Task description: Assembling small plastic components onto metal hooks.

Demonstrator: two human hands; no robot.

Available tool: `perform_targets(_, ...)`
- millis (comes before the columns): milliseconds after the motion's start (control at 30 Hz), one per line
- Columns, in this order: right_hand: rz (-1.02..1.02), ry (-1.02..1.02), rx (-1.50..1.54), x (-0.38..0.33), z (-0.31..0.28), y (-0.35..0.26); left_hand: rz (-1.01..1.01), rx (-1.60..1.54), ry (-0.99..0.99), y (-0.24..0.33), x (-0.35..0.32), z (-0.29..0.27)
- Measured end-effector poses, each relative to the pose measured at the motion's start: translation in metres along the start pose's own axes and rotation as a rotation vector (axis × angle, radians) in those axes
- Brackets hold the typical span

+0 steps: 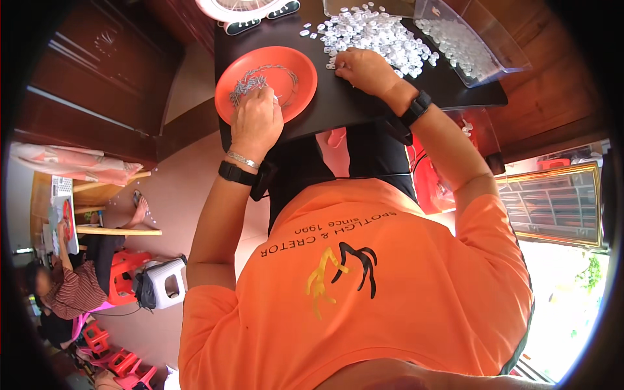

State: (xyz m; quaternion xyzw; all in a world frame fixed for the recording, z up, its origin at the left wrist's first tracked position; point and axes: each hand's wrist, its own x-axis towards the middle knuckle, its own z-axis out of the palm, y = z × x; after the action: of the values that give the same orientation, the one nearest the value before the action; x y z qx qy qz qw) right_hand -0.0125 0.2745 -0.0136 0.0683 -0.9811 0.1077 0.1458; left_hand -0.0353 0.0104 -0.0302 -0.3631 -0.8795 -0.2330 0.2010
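Orange cloth fills the near part of the view: the wearer's shirt (416, 279), printed with a yellow and black figure on its front. Beyond it, both forearms reach to a black table (338, 101), each wrist with a black band, the left one also with a silvery bracelet. Over the red plate (305, 81), the left hand (255, 116) has its fingers drawn together and pointing down; a small white bit shows beside them, but whether they pinch it I cannot tell. The grey strand (244, 84) lies in the plate, bunched just past those fingers and looping round toward the right side. At the near left edge of the heaped white pieces (377, 36), the right hand (367, 71) is curled, thumb and fingers close together; what they grip, if anything, is hidden. Right of the heap stands a clear box (510, 55) with more pale pieces inside; at the table's far edge is a white stand (250, 14) on black shoe-shaped feet. Well off to the left, a co-worker in a striped top (78, 292) sits near a red stool (123, 279) and a white stool (174, 286).
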Motion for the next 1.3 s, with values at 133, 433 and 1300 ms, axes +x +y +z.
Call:
perform_targets(133, -0.166, -0.134, 0.042, 0.023, -0.017, 0.023, -0.046, -0.021, -0.091, -0.001, 0.007, 0.001)
perform_targets(433, -0.310, -0.221, -0.084, 0.140, 0.023, 0.039, -0.035, 0.005, -0.134, 0.007, 0.016, 0.001)
perform_targets(1300, -0.345, -0.242, 0.309, 0.062, -0.035, 0.036, -0.498, -1.663, -0.144, 0.034, 0.109, -0.006)
